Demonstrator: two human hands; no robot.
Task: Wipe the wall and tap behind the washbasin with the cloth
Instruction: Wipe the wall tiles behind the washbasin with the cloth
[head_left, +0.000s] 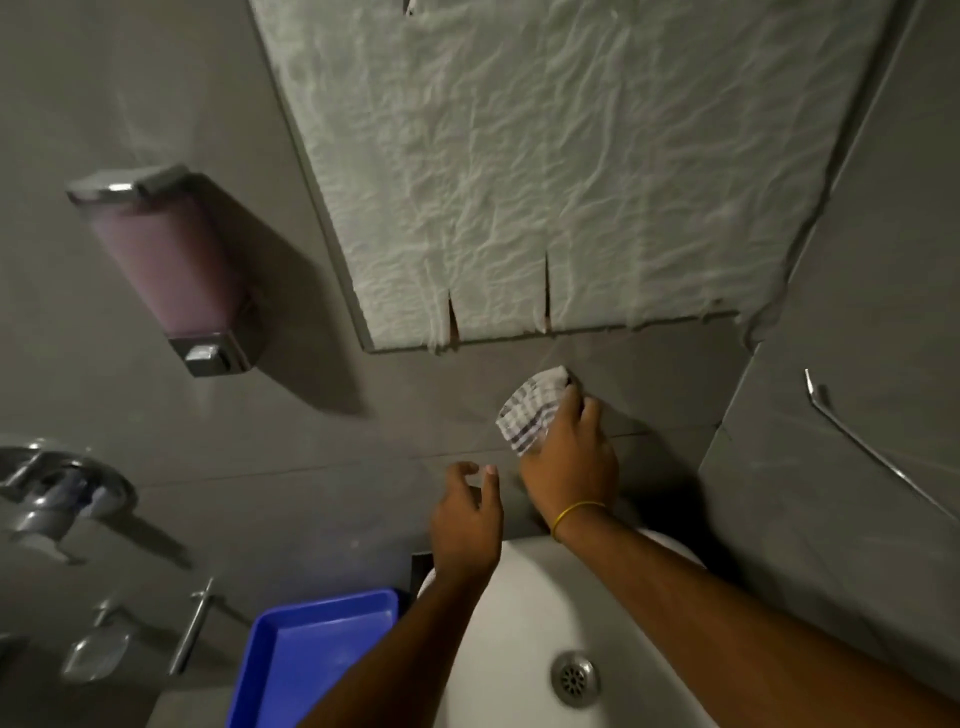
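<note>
Washbasin: the white washbasin (519, 623) sits nearest, its drain (575, 679) showing between the two forearms.
Tray: a blue tray (311, 654) lies just left of the basin, on the worktop as far as I can tell.
Left hand: the left hand (465, 514) hovers past the basin's far rim, fingers loosely spread and holding nothing; whether it touches the wall I cannot tell.
Right hand: the right hand (569, 457), a yellow band (574, 514) at its wrist, lies flat with fingers curled over the checked cloth (530, 410), pressing it to the wall.
Cloth position: bunched against the grey wall tile (363, 415) behind the basin, below the paper-covered mirror (545, 156).
Tap: I cannot see a tap behind the basin; the arms may hide it. Chrome fittings (57, 493) sit far left.
Further up: a soap dispenser (166, 270) hangs at the left, a metal rail (872, 441) on the right wall.
Risk: a high stroke could catch the torn lower edge of the paper and rip it further.
Risk: the bunched cloth covers little wall, so patches may be missed.
Risk: a wide left sweep may knock the tray.
</note>
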